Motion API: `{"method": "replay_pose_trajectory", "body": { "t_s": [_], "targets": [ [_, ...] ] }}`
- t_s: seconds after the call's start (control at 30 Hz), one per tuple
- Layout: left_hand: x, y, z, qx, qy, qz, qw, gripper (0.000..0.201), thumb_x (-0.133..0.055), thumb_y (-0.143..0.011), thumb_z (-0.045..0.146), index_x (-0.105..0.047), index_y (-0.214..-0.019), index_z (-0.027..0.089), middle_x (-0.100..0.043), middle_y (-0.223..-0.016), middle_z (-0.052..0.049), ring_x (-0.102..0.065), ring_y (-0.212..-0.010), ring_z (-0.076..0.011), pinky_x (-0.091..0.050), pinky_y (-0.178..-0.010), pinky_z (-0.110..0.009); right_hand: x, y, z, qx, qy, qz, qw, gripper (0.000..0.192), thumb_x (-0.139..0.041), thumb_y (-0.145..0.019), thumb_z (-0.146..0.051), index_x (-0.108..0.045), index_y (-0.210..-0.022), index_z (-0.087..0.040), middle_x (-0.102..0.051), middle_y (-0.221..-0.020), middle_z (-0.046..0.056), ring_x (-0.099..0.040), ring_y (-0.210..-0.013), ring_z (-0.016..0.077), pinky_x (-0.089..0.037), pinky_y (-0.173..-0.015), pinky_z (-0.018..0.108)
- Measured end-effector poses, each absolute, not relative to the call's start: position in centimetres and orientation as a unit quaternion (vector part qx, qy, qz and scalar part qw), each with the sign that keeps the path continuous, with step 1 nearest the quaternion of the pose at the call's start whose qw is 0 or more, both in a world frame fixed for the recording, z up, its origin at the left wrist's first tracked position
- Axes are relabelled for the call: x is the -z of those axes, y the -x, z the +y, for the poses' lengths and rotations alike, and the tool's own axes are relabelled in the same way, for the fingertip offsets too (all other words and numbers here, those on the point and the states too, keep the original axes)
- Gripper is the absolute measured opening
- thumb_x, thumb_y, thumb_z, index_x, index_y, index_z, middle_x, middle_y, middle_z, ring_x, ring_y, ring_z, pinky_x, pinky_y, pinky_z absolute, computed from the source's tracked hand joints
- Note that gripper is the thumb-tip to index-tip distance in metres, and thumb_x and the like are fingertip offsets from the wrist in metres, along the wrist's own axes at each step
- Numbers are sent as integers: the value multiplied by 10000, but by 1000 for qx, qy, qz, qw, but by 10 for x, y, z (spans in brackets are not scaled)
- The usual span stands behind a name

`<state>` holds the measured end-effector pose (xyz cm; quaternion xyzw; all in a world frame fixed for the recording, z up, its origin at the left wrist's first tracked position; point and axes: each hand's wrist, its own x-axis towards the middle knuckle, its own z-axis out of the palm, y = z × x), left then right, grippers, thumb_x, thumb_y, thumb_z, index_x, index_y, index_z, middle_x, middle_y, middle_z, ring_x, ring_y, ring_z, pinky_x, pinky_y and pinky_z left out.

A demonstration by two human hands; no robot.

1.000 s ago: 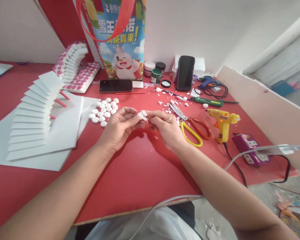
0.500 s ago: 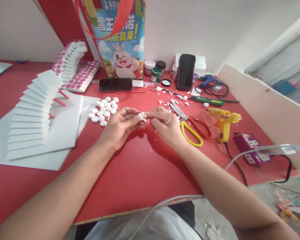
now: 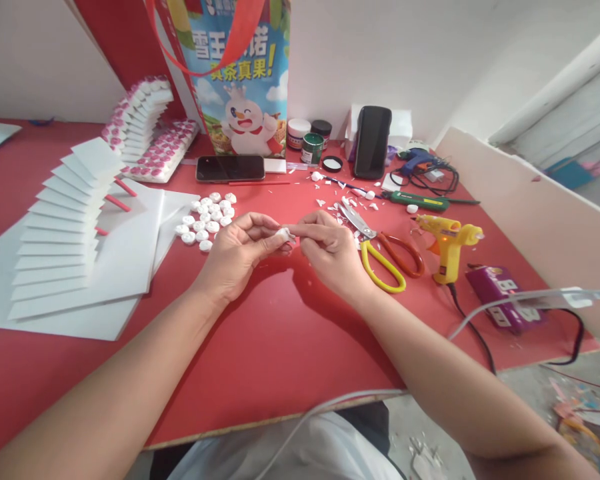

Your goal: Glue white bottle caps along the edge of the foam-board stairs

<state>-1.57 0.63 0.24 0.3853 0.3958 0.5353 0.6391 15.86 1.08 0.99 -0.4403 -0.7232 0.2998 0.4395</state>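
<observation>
My left hand (image 3: 243, 250) pinches a small white rolled piece (image 3: 284, 234) between thumb and fingers, above the middle of the table. It looks soft and curled, and the fingers cover part of it. From the right, my right hand (image 3: 330, 247) is closed, with its index fingertip and thumb at the edge of the same piece. Just beyond my left hand lies a group of small white rosettes (image 3: 213, 226), each a coiled strip. Scissors (image 3: 365, 230) with one yellow and one red handle lie open beside my right hand, among white scraps (image 3: 347, 202).
White fanned panels (image 3: 63, 233) rest on white sheets at the left. Behind stand a printed bag (image 3: 245, 100), paint jars (image 3: 312, 148) and an upright black phone (image 3: 373, 142); another phone (image 3: 230, 169) lies flat. A yellow glue gun (image 3: 447, 243) and purple box (image 3: 503, 300) are at the right.
My fingers have shifted slightly around the white piece, which now looks more tightly curled with fewer loose ends showing. Everything else has stayed in place.
</observation>
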Motion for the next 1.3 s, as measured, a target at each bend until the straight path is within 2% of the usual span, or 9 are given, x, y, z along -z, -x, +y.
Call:
{"method": "replay_pose_trajectory", "body": {
  "t_s": [0.53, 0.87, 1.0, 1.13, 1.3],
  "targets": [
    [0, 17, 7, -529, -390, 415, 629, 338, -939, -661, 233, -673, -855, 155, -722, -778, 15, -724, -707, -131, -605, -762, -275, -8, -158, 7, -250, 426, -759, 425, 397, -488, -873, -67, -829, -988, -233, -610, -894, 36, -591, -783, 142, -482, -721, 284],
    [1, 18, 7, -521, -400, 417, 628, 333, -941, -668, 261, -676, -843, 163, -719, -774, 16, -710, -700, -124, -595, -756, -270, -9, -161, 6, -145, 389, -814, 407, 354, -455, -913, -101, -800, -989, -137, -652, -910, 77, -560, -690, 133, -440, -634, 268],
    [-1, 17, 7, -511, -400, 424, 632, 367, -960, -638, 281, -677, -840, 162, -717, -768, 18, -707, -690, -126, -590, -742, -270, -12, -164, 6, -100, 394, -844, 350, 345, -445, -938, -143, -774, -1041, -153, -671, -968, 84, -540, -672, 138, -409, -614, 282],
    [-2, 17, 7, -499, -396, 434, 637, 403, -976, -599, 299, -676, -831, 161, -716, -757, 15, -702, -670, -130, -580, -719, -273, -17, -167, 8, -48, 386, -882, 267, 310, -440, -943, -172, -747, -988, -162, -660, -972, 97, -519, -688, 162, -356, -604, 310],
    [0, 18, 7, -486, -394, 444, 641, 403, -974, -596, 308, -677, -826, 161, -721, -753, 7, -703, -656, -137, -566, -701, -277, -22, -168, 10, -38, 383, -896, 220, 303, -422, -938, -154, -722, -969, -179, -642, -966, 95, -445, -648, 160, -297, -582, 322]
  ]
}}
